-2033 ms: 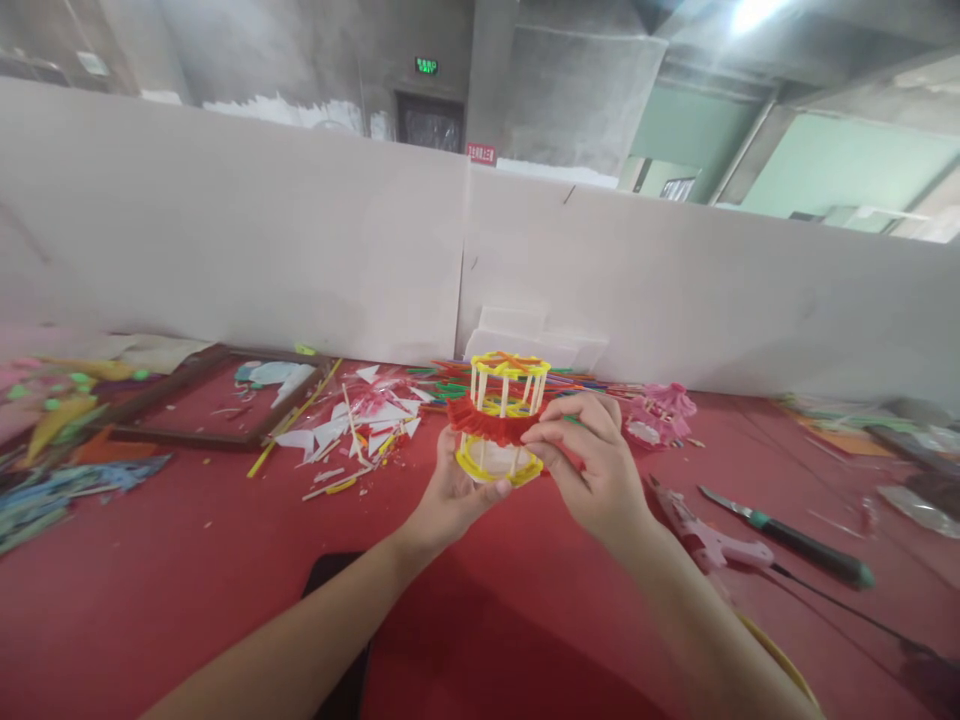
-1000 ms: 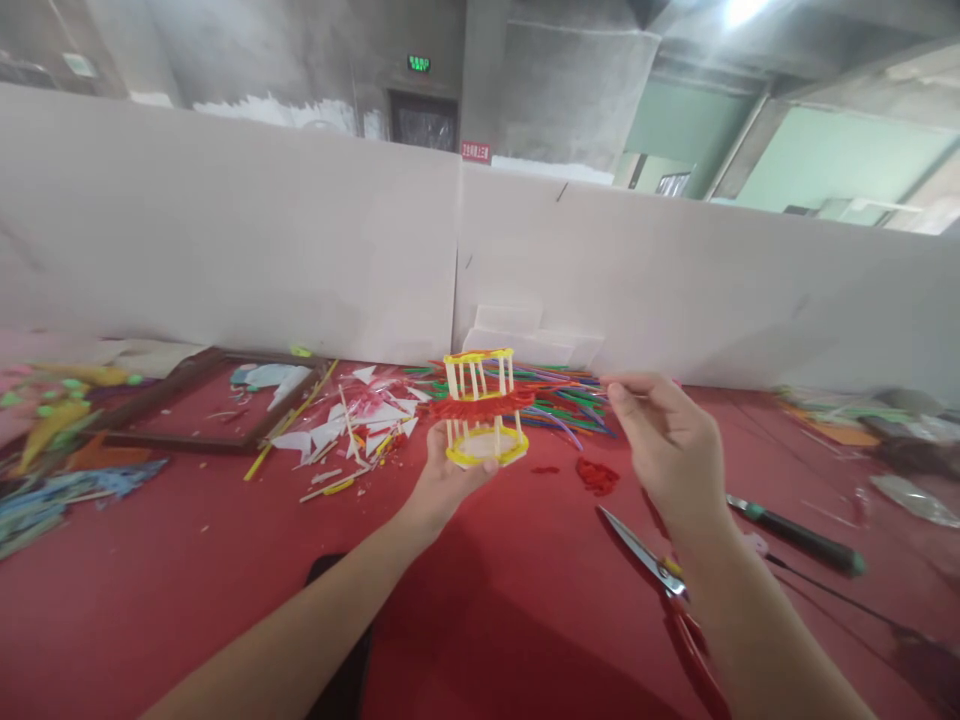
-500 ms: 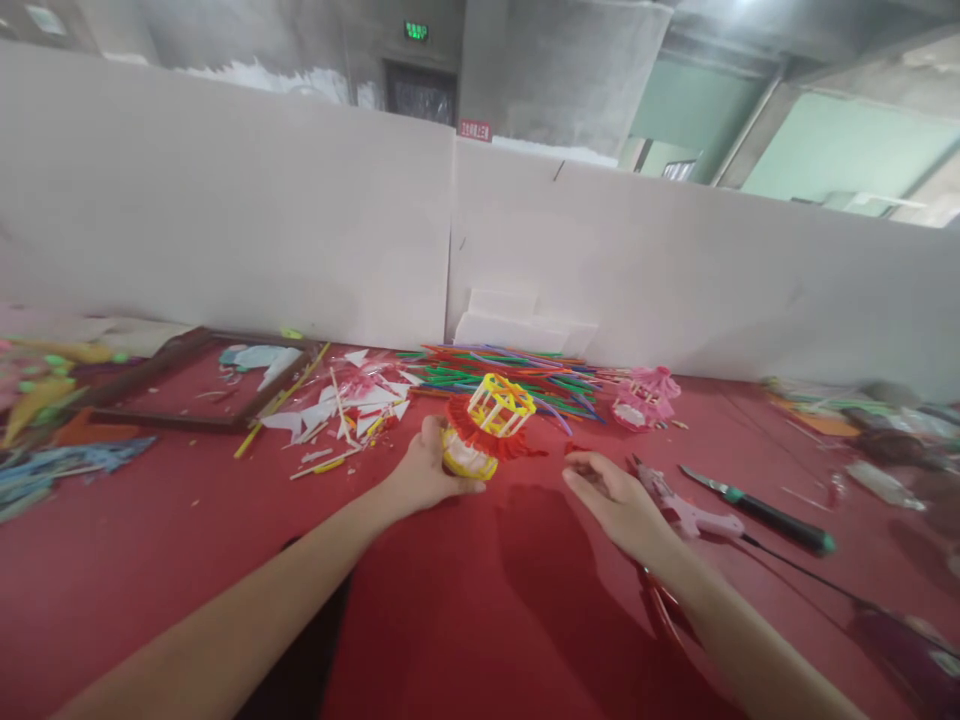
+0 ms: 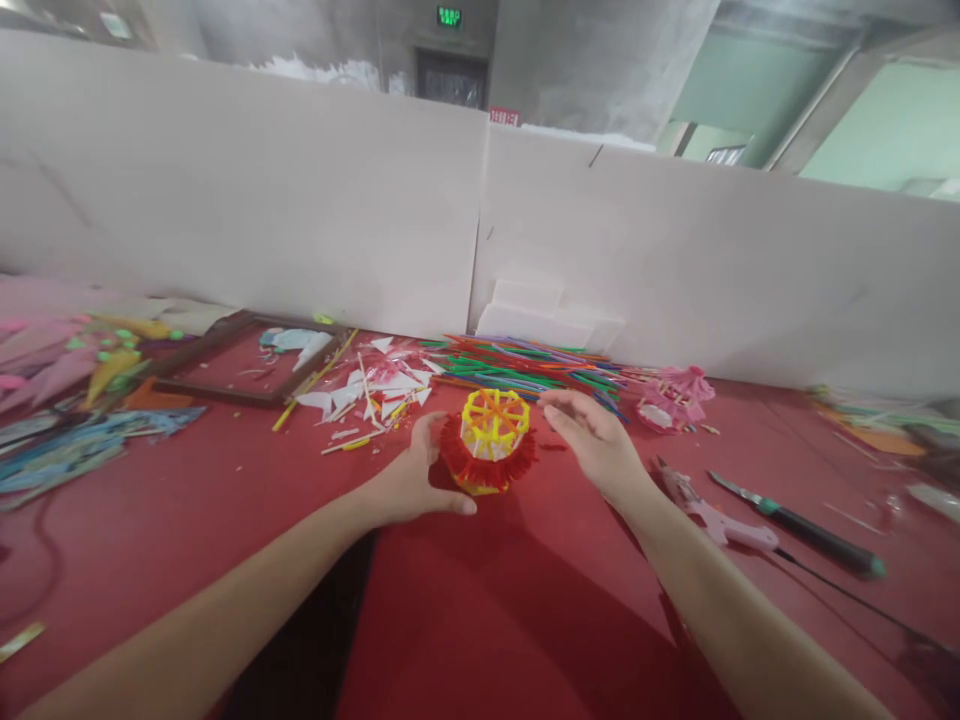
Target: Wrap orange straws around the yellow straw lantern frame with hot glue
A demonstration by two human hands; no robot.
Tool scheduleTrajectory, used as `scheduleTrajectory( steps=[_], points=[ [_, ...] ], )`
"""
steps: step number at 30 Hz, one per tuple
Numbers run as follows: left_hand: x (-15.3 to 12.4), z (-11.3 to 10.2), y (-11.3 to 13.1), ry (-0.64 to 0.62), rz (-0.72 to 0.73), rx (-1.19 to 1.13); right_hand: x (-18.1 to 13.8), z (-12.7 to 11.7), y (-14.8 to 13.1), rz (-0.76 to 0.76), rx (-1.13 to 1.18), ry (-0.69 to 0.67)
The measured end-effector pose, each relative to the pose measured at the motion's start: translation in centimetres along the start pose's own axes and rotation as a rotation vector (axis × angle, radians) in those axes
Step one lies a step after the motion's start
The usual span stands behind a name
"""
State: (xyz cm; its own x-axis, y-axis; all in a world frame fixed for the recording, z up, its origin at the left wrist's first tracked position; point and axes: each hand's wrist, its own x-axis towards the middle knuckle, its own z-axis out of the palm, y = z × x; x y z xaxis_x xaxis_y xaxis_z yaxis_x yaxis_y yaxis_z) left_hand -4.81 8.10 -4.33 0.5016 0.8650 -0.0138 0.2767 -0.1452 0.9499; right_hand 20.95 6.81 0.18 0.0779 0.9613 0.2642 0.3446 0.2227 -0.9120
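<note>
A small yellow craft model [image 4: 495, 425], shaped like a round frame with a spoked orange-and-yellow top, stands upright on the red table. A red fringe [image 4: 487, 468] rings its lower part. To its left, my left hand [image 4: 409, 478] is open, thumb stretched out in front and fingers curving behind; a gap shows between palm and model. My right hand [image 4: 600, 450] hovers at the model's right side with bent fingers and thumb slightly apart, and I see nothing held there. A small red scrap lies on the table between model and right hand.
Beyond the model lie coloured sticks [image 4: 525, 365] and white paper scraps [image 4: 367, 390]. A brown frame [image 4: 225, 395] is at left. On the right are a pink frilled model [image 4: 679, 398], a pink glue gun [image 4: 731, 525] with cord, and a black-handled knife [image 4: 817, 535]. White panels [image 4: 300, 200] stand behind.
The yellow model has gone from tilted to upright, its spoked top now showing. My left hand's grip on it has loosened. My right hand has come closer to it. The view has shifted left.
</note>
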Motion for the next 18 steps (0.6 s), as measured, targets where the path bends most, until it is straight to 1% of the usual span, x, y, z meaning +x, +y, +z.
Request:
scheduleTrajectory(
  steps=[4, 5, 6, 7, 8, 9, 10, 11, 12, 16, 18],
  points=[
    [-2.1, -1.6, 2.4, -0.081, -0.082, 0.062, 0.1, 0.8, -0.7, 0.01, 0.009, -0.085],
    [-2.4, -2.1, 3.0, -0.126, -0.102, 0.106, 0.1, 0.9, -0.8, 0.013, 0.006, -0.107],
    [-2.5, -2.4, 3.6, -0.121, -0.119, 0.164, 0.0, 0.9, -0.8, 0.014, 0.004, -0.126],
    [-2.6, -2.7, 4.2, -0.06, -0.142, 0.251, 0.0, 1.0, -0.8, 0.012, 0.001, -0.144],
    [-2.5, -2.8, 4.7, 0.044, -0.159, 0.36, -0.1, 1.0, -0.9, 0.006, 0.001, -0.157],
    [-2.3, -2.8, 5.2, 0.166, -0.143, 0.456, -0.1, 1.0, -0.9, 0.0, 0.001, -0.168],
    [-2.1, -2.6, 5.6, 0.249, -0.102, 0.517, -0.3, 1.0, -0.9, -0.006, 0.003, -0.175],
    [-1.9, -2.3, 6.0, 0.294, -0.054, 0.529, -0.4, 1.1, -0.9, -0.011, 0.007, -0.181],
    [-1.7, -1.8, 6.3, 0.304, -0.004, 0.509, -0.6, 1.2, -1.0, -0.014, 0.013, -0.187],
    [-1.2, 0.1, 6.8, 0.246, 0.146, 0.456, -2.0, 1.6, -1.4, -0.04, 0.035, -0.256],
    [-1.1, 0.7, 6.9, 0.21, 0.195, 0.446, -2.7, 1.7, -1.5, -0.056, 0.012, -0.256]
  ],
)
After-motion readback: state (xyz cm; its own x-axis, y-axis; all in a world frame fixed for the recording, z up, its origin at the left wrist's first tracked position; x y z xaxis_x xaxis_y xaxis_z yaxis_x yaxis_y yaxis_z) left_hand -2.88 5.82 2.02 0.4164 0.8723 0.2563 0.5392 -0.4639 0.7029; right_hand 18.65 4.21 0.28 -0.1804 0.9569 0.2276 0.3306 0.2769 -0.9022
